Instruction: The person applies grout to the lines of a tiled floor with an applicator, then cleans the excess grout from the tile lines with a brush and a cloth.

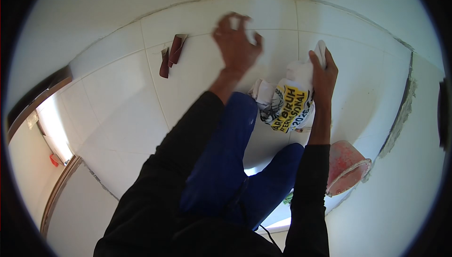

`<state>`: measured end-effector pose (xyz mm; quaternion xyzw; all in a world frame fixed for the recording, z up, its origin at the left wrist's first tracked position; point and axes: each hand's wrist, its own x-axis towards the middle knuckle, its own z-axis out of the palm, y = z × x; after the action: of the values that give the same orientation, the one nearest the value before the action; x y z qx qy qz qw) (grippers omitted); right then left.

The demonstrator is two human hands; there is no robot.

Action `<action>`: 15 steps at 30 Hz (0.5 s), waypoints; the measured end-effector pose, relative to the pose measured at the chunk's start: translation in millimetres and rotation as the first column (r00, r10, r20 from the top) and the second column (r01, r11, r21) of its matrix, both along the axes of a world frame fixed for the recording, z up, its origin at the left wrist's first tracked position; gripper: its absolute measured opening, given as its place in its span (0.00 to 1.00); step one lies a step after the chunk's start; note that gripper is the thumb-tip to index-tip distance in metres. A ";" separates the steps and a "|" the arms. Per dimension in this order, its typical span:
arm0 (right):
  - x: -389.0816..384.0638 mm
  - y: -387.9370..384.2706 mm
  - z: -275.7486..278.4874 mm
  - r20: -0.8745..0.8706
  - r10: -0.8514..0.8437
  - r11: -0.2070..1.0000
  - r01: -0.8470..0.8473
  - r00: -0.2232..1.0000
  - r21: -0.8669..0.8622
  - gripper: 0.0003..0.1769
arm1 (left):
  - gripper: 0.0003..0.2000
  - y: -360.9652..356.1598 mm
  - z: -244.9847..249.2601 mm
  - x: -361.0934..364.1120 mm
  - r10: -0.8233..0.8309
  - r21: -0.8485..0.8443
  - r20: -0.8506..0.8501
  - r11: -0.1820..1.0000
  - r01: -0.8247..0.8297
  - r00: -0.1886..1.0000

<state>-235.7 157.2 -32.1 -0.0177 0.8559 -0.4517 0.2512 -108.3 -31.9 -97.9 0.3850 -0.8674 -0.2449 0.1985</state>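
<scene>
My left hand [235,45] is raised over the white tiles, its fingers bent but spread, with nothing in them; they are slightly smeared by motion. My right hand [325,76] grips a bunched white printed T-shirt [294,99], with one fold sticking up between thumb and fingers. Yellow and black lettering shows on the cloth, which hangs down in front of my knees. Left of my left hand lie two curled dark red-brown pieces that look like sandpaper, a larger one [176,50] and a smaller one [164,63].
A worn reddish bucket [346,167] leans tilted by my right forearm, near the wall. Rough grey edges run where the tiled floor [117,97] meets the walls. At left is a bright doorway with a brown frame [59,191]. Something green shows below my right knee.
</scene>
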 end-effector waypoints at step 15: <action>-83.1 -50.4 -78.1 -0.246 0.677 0.539 -0.240 0.694 0.807 0.43 | 0.28 -43.9 -56.3 31.9 0.123 -0.263 0.266 0.963 -0.051 0.956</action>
<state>-318.7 106.9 -110.3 -0.2772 0.9547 0.0345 0.1028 -76.5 -75.8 -154.2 0.4254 -0.8929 -0.0663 0.1322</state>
